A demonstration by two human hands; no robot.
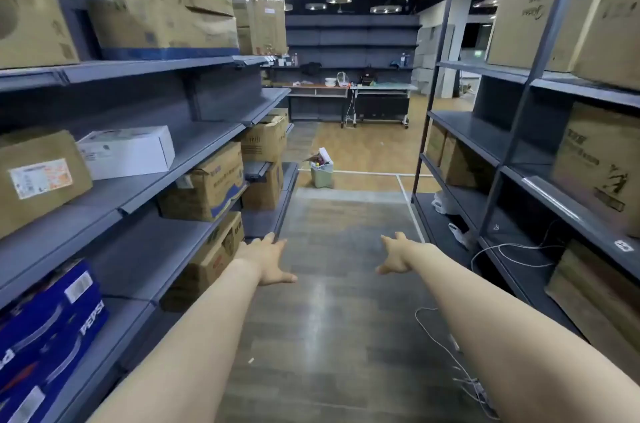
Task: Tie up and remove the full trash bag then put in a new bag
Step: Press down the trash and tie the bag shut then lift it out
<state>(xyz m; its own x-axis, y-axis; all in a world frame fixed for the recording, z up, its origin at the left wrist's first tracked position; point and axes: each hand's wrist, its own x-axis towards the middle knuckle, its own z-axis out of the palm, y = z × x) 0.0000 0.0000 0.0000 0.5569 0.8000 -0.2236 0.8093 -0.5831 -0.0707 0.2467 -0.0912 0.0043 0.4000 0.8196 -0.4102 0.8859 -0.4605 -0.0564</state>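
A small pale green trash bin (322,174) stands on the floor at the far end of the aisle, beside the left shelving. It is lined with a bag and heaped with rubbish that sticks out above the rim. Both my arms reach forward over the aisle floor, well short of the bin. My left hand (266,261) has its fingers spread and holds nothing. My right hand (398,254) is likewise spread and empty. No spare bag shows in view.
Grey shelving (207,145) with cardboard boxes lines the left of the aisle, and a dark metal rack (502,159) with boxes lines the right. White cables (446,346) trail on the floor at the right. Tables (349,90) stand at the back wall.
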